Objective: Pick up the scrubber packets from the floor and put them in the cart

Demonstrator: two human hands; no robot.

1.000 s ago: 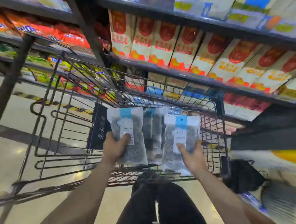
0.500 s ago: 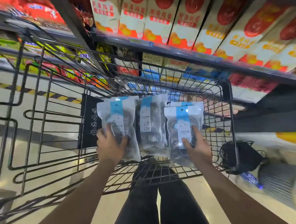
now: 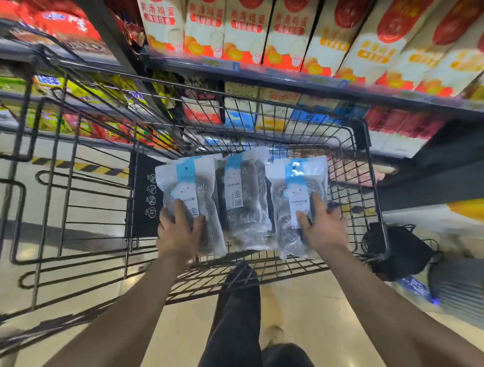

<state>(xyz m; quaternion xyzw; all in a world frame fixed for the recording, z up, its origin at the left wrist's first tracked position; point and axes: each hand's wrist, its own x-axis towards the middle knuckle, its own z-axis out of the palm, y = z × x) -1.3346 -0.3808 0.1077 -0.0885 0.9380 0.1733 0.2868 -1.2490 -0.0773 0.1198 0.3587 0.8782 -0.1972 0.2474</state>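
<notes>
— Both hands are down in the cart (image 3: 364, 177), right?
— Yes. Left hand (image 3: 179, 234) holds the left scrubber packet (image 3: 190, 191), fingers curled on it. Right hand (image 3: 323, 224) holds the right scrubber packet (image 3: 295, 197) the same way.
— And the middle one?
— Middle scrubber packet (image 3: 243, 194) sits between the hands, and nobody touches it.
— How do they look?
— See-through bags with shiny metal balls inside, a blue strip, and a white cloud face on the label.
</notes>
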